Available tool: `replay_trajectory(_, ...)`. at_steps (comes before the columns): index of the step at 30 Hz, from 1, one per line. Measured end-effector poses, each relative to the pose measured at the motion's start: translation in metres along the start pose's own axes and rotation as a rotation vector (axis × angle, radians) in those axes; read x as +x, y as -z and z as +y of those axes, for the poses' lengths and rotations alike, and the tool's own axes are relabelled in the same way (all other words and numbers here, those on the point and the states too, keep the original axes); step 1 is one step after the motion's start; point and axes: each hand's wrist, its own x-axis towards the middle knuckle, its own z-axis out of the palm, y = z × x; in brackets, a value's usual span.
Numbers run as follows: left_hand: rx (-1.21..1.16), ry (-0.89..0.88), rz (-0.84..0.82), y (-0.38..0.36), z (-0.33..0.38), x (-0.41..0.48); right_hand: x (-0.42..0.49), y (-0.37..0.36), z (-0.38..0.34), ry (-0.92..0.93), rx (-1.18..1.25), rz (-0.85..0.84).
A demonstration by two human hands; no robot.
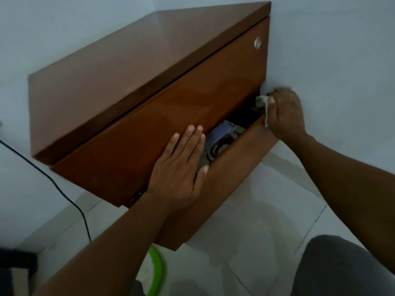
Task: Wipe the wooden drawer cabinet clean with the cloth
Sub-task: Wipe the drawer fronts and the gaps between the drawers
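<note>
The brown wooden drawer cabinet stands in a corner against pale walls. A round metal lock sits on its upper drawer front. The lower drawer is pulled partly out, with papers visible inside. My left hand lies flat on the upper drawer front, fingers spread, thumb over the gap. My right hand grips a crumpled whitish cloth at the right end of the open drawer's top edge, close to the wall.
A black cable runs down the left wall to the tiled floor. A green-rimmed object sits on the floor under my left forearm. My knee in grey fabric is at the bottom right. A dark object is at bottom left.
</note>
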Motion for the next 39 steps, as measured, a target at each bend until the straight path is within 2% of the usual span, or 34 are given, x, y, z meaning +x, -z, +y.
replay_trajectory(4, -0.048, -0.015, 0.022, 0.0, -0.001, 0.0, -0.003, -0.013, -0.003, -0.057, -0.016, 0.175)
replay_trajectory(6, -0.064, -0.024, 0.034, -0.002, -0.002, 0.0, -0.004, -0.02, -0.01, -0.141, 0.01, 0.303)
replay_trajectory(8, -0.083, -0.03, 0.051, -0.003, -0.002, 0.0, -0.006, -0.022, -0.017, -0.37, 0.104, 0.543)
replay_trajectory(10, -0.109, -0.031, 0.073, -0.005, -0.002, 0.0, -0.014, -0.015, -0.028, -0.707, 0.325, 0.775)
replay_trajectory(11, -0.124, -0.033, 0.089, -0.006, -0.002, 0.0, -0.023, -0.012, -0.038, -0.829, 0.469, 0.841)
replay_trajectory(13, -0.153, -0.045, 0.125, -0.008, -0.004, 0.0, -0.049, -0.007, -0.069, -0.926, 0.677, 0.908)
replay_trajectory(15, -0.168, -0.052, 0.166, -0.01, -0.005, -0.001, -0.085, -0.006, -0.118, -0.916, 0.76, 0.91)
replay_trajectory(18, -0.169, -0.042, 0.215, -0.011, -0.006, -0.005, -0.145, -0.021, -0.195, -0.771, 0.807, 0.828)
replay_trajectory(21, -0.162, -0.041, 0.223, -0.009, -0.007, -0.015, -0.194, -0.045, -0.246, -0.611, 0.792, 0.594)
replay_trajectory(23, -0.21, -0.034, 0.2, -0.008, -0.009, -0.027, -0.215, -0.06, -0.262, -0.406, 0.729, 0.418)
replay_trajectory(26, -0.341, -0.037, 0.162, -0.008, -0.013, -0.041, -0.225, -0.074, -0.266, -0.284, 0.607, 0.314)
replay_trajectory(30, -0.349, -0.037, 0.165, -0.011, -0.012, -0.041, -0.205, -0.077, -0.242, -0.32, 0.592, 0.327)
replay_trajectory(36, -0.324, -0.035, 0.14, -0.012, -0.01, -0.039, -0.151, -0.084, -0.158, -0.518, 0.568, 0.377)
replay_trajectory(39, -0.303, -0.06, 0.117, -0.011, -0.008, -0.036, -0.125, -0.086, -0.102, -0.69, 0.612, 0.316)
